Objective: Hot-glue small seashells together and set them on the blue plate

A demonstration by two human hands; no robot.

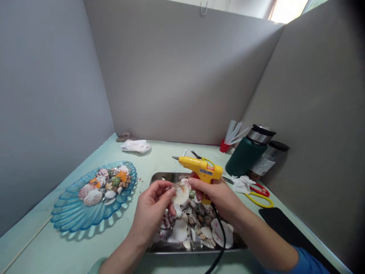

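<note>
My left hand point(152, 209) pinches a pale scallop shell point(181, 195) above a metal tray point(196, 249) filled with several mixed shells. Around the handle of a yellow hot glue gun point(199, 169) my right hand point(218, 195) is closed, its fingertips touching the shell's right edge. The gun's metal nozzle points left, above the shell, and its black cord point(221, 243) runs down across the tray toward me.
A blue glass scalloped plate point(74, 213) with glued shells sits at the left. Behind the tray stand a red cup of glue sticks point(228, 142), a green flask point(248, 152), a dark jar point(269, 160), scissors point(258, 196) and crumpled tissue point(241, 184). A black phone point(281, 224) lies at the right; grey partition walls enclose the desk.
</note>
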